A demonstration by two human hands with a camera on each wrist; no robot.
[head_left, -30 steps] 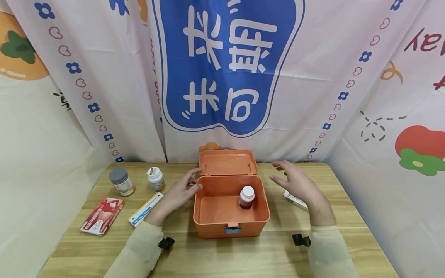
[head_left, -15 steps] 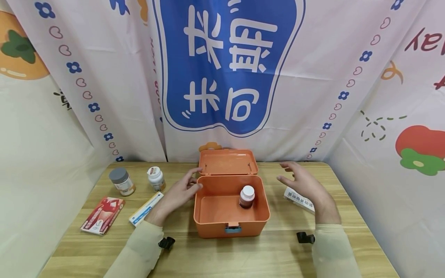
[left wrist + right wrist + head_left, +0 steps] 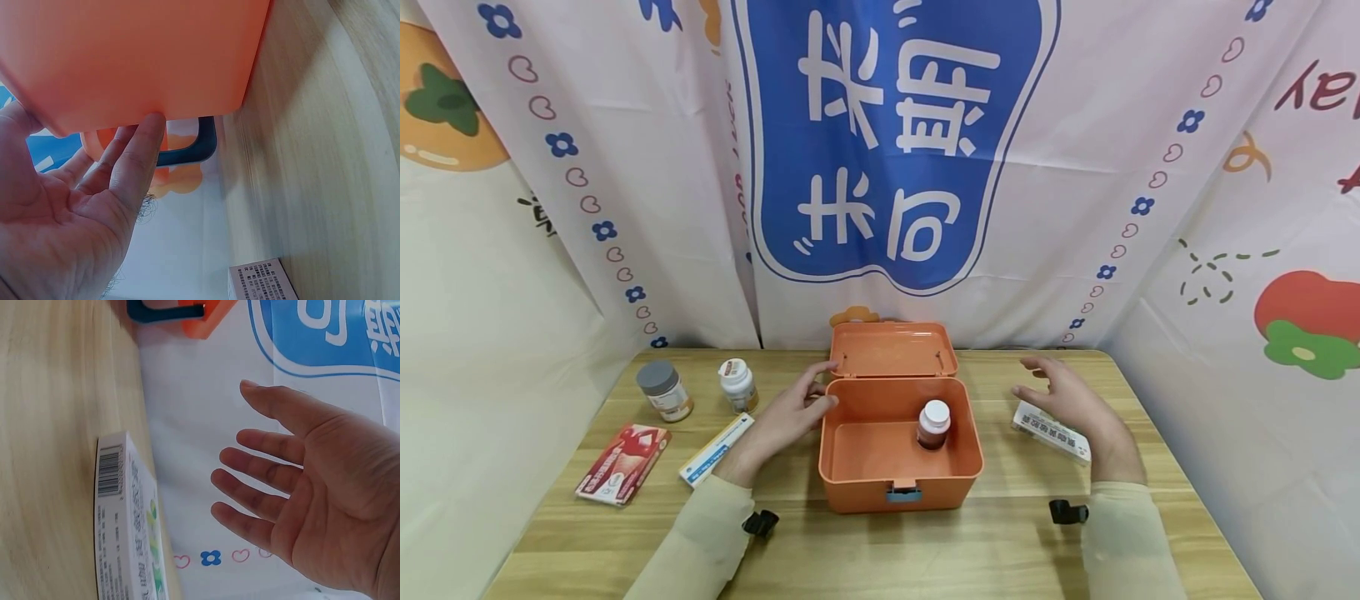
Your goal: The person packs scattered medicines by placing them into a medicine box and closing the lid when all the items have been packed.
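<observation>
An orange box [image 3: 857, 498] stands on the table with its lid [image 3: 891, 350] tipped back. Inside, towards its right side, is a pill bottle [image 3: 933, 427] with a white cap. My left hand [image 3: 781, 425] touches the box's rear left corner. In the left wrist view, fairly straight fingers [image 3: 139, 159] reach behind the orange wall, near a dark handle [image 3: 199, 150]. My right hand [image 3: 1071, 407] hovers with loosely bent fingers just above a white medicine carton [image 3: 1051, 433]. The right wrist view shows that carton [image 3: 130, 519] lying apart from the right hand [image 3: 325, 494].
On the left lie a red carton [image 3: 623, 464] and a blue-and-white carton [image 3: 715, 450]. Behind them stand a grey-lidded jar [image 3: 665, 392] and a white bottle [image 3: 737, 385]. Printed cloth hangs along the back and sides of the table [image 3: 880, 554].
My right hand has moved rightwards, away from the orange box, and more of the white carton shows beneath it. The left hand stays at the box corner.
</observation>
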